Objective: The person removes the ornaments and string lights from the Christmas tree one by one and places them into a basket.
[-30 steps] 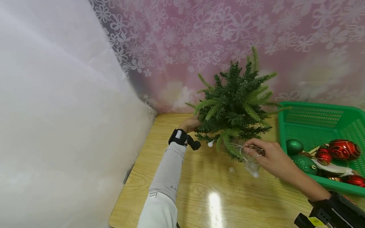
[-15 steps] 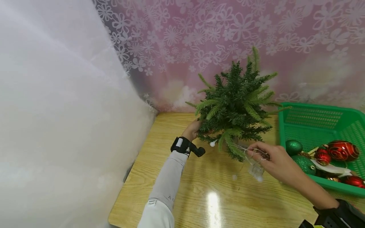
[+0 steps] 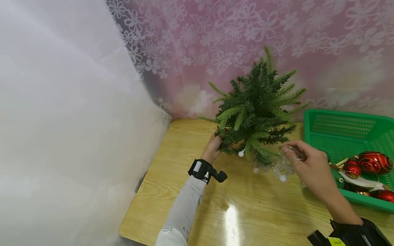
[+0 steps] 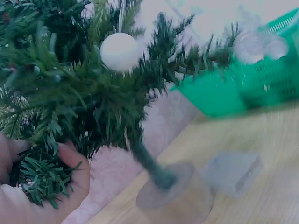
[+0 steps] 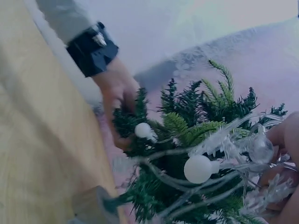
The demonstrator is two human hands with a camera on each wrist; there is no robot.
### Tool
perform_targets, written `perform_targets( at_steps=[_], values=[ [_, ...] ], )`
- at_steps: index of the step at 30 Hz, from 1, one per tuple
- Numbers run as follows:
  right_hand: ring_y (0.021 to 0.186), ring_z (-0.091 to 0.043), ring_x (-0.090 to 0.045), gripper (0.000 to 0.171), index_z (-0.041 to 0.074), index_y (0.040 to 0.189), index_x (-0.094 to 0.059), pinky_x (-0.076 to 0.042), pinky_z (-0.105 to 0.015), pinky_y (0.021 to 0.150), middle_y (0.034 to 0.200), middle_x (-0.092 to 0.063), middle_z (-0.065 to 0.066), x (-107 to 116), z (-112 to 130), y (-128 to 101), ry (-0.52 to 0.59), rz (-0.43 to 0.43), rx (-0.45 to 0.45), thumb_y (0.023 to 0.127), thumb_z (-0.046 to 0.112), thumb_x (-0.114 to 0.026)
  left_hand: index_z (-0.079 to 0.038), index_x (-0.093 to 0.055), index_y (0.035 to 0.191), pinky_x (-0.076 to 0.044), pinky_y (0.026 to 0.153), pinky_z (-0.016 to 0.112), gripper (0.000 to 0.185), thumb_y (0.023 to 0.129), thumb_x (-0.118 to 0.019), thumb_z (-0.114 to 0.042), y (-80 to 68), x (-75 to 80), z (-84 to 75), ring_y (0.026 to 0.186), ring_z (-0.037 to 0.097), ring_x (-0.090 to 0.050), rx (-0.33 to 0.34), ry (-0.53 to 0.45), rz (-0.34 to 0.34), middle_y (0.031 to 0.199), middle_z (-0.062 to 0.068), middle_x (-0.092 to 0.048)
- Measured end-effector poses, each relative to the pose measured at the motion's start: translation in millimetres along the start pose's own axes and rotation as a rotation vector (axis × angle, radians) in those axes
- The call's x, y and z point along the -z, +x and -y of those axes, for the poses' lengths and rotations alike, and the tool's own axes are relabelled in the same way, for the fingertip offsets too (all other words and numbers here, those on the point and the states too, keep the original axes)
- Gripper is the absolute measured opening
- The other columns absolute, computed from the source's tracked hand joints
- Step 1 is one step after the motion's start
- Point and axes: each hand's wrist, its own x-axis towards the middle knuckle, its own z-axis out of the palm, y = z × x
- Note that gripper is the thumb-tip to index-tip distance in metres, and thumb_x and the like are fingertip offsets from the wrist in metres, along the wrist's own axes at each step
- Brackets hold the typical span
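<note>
My left hand (image 3: 214, 147) grips the little tree's (image 3: 257, 109) low branch to steady it, while my right hand (image 3: 309, 164) pinches the bunched string of lights (image 3: 281, 167) just beside it.

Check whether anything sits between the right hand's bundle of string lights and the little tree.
Nothing visible does. The right hand holds the string lights right beside the tree, with wire and bulbs already among its lower branches. The left hand grips branches on the tree's far side.
</note>
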Motion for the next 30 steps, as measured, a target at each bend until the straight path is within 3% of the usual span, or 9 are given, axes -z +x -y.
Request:
perform_targets(
  at_steps=[4,7,11,15,18,20,26,28,30],
  values=[
    [0.070,-0.013,-0.064,0.021,0.006,0.114,-0.067,-0.043,-0.026,0.052,0.094,-0.070,-0.019,-2,0,5,-0.068,-0.051,0.048,0.098,0.018,-0.058,-0.025,-0.018,0.155,-0.048,0.088,0.035,0.052,0.107,-0.037,-0.019,-2.9,-6.7,3.7,0.120,0.023,-0.052,-0.003,-0.012,-0.031,0.148,0.009,-0.036],
    [0.061,-0.023,-0.062,0.021,0.005,0.112,-0.067,-0.039,-0.029,0.048,0.082,-0.070,-0.016,-3,-6,3,-0.149,-0.036,0.028,0.098,0.020,-0.058,-0.023,-0.016,0.156,-0.043,0.100,0.039,0.053,0.107,-0.036,-0.019,-4.7,-8.4,8.2,0.132,0.027,-0.042,-0.009,0.021,-0.038,0.153,0.009,-0.030],
    [0.049,-0.008,-0.046,0.016,0.007,0.106,-0.070,-0.031,-0.026,0.044,0.066,-0.062,-0.005,-5,-12,-5,-0.184,-0.108,0.031,0.096,0.018,-0.062,-0.020,-0.017,0.155,-0.040,0.103,0.043,0.051,0.107,-0.033,-0.016,-7.5,-7.5,11.5,0.135,0.029,-0.038,-0.029,0.055,-0.032,0.154,0.010,-0.028],
    [0.053,0.000,-0.043,0.018,0.008,0.099,-0.073,-0.032,-0.019,0.048,0.071,-0.064,-0.002,-8,-6,-15,-0.165,-0.235,0.248,0.096,0.022,-0.062,-0.020,-0.018,0.155,-0.039,0.104,0.043,0.050,0.107,-0.033,-0.017,-9.2,-7.0,11.9,0.135,0.029,-0.038,-0.042,0.049,-0.024,0.153,0.011,-0.029],
    [0.054,-0.002,-0.043,0.038,0.008,0.094,-0.074,-0.032,-0.017,0.048,0.073,-0.063,0.001,-12,0,-23,-0.218,-0.301,0.439,0.100,0.037,-0.051,-0.018,-0.020,0.155,-0.038,0.105,0.045,0.049,0.107,-0.032,-0.017,-9.2,-8.6,12.2,0.134,0.030,-0.039,-0.044,0.022,-0.014,0.151,0.013,-0.031],
    [0.053,-0.003,-0.043,0.054,0.009,0.092,-0.074,-0.033,-0.018,0.047,0.072,-0.062,0.003,-16,2,-29,-0.248,-0.313,0.480,0.101,0.049,-0.040,-0.018,-0.021,0.154,-0.035,0.107,0.046,0.048,0.107,-0.032,-0.017,-9.4,-10.5,12.2,0.136,0.031,-0.037,-0.047,0.023,-0.018,0.151,0.013,-0.031],
    [0.053,0.000,-0.045,0.008,0.006,0.097,-0.071,-0.035,-0.015,0.050,0.071,-0.063,0.002,-28,3,-52,-0.140,-0.255,0.196,0.092,0.011,-0.066,-0.018,-0.024,0.154,-0.027,0.112,0.046,0.050,0.106,-0.039,-0.021,-12.6,-13.7,16.5,0.143,0.032,-0.023,-0.031,0.042,-0.103,0.156,0.011,-0.025],
    [0.054,0.002,-0.045,0.011,0.006,0.099,-0.069,-0.035,-0.014,0.050,0.071,-0.064,0.000,-32,3,-57,-0.090,-0.248,0.088,0.088,0.003,-0.069,-0.017,-0.026,0.153,-0.025,0.113,0.047,0.049,0.106,-0.039,-0.021,-13.9,-14.4,19.2,0.144,0.033,-0.021,-0.041,0.027,-0.119,0.156,0.012,-0.024],
    [0.061,0.006,-0.050,0.009,0.006,0.100,-0.068,-0.038,-0.012,0.052,0.079,-0.068,-0.006,-36,2,-62,-0.042,-0.236,-0.028,0.092,0.008,-0.065,-0.017,-0.027,0.153,-0.026,0.113,0.046,0.049,0.106,-0.039,-0.021,-15.2,-15.8,21.7,0.143,0.032,-0.023,-0.044,0.017,-0.136,0.156,0.012,-0.025]
  ],
)
